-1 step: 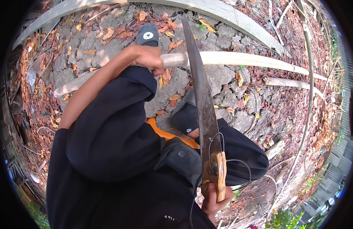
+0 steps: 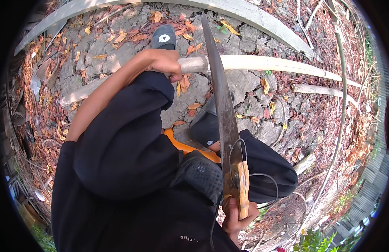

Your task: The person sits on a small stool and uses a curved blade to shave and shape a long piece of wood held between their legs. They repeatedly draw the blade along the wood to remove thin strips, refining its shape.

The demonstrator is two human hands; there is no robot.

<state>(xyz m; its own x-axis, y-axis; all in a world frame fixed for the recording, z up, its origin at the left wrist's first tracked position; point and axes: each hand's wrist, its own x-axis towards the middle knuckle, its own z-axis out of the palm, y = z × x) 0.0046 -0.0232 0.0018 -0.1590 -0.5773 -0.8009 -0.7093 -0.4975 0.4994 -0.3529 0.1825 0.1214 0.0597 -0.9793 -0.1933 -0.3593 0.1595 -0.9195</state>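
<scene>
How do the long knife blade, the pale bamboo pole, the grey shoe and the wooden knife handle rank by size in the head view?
1. Pale bamboo pole, longest across the picture.
2. Long knife blade, though nearness to the camera may enlarge it.
3 and 4. Wooden knife handle and grey shoe look alike; the handle is nearer, so unsure.

one fisheye view from my head, facing steeply down, close over my knees (image 2: 123,143), taking in cracked ground (image 2: 245,92) out to the curved rim.
</scene>
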